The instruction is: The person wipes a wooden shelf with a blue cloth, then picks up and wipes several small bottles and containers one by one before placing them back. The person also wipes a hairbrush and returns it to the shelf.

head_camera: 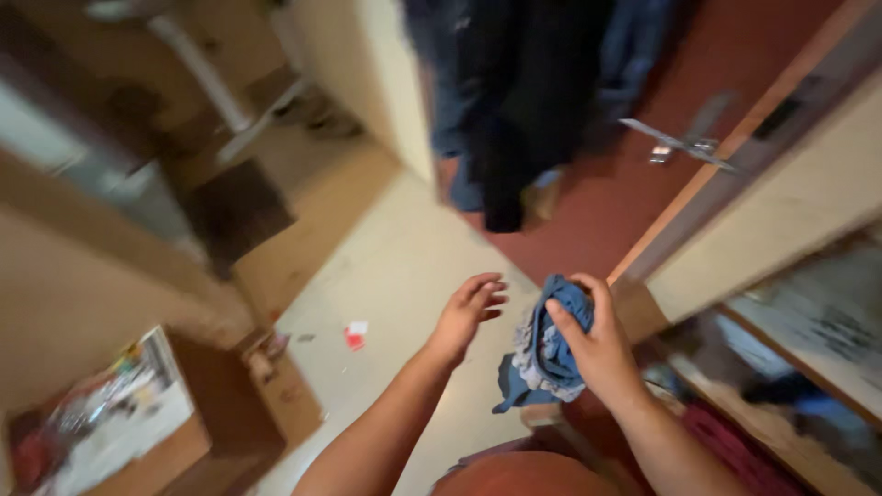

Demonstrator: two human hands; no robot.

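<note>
Two bare hands reach forward over a pale floor (404, 266). The right hand (597, 344) is closed around a bunched piece of blue denim cloth (547, 354), thumb pressed on its near side and fingers curled over the top; a frayed, lighter edge of the cloth hangs below the grip, and a darker corner droops toward the floor. The left hand (467, 317) is open and holds nothing, fingers stretched and slightly spread, just beside the cloth but not touching it.

Beyond the hands, dark garments (524, 101) hang in front of a reddish-brown door (698, 83), which carries a metal lever handle (684, 142) up and to the right of the right hand. To the left of the left hand, a small red and white scrap (355, 335) lies on the floor. Farther left and nearer the person stands a brown cardboard box (230, 413) with what seems to be plastic wrapping and papers on top, though motion blur makes the contents hard to tell. To the right of the right hand runs a wooden shelf edge (781, 432) with dark red fabric below it.
</note>
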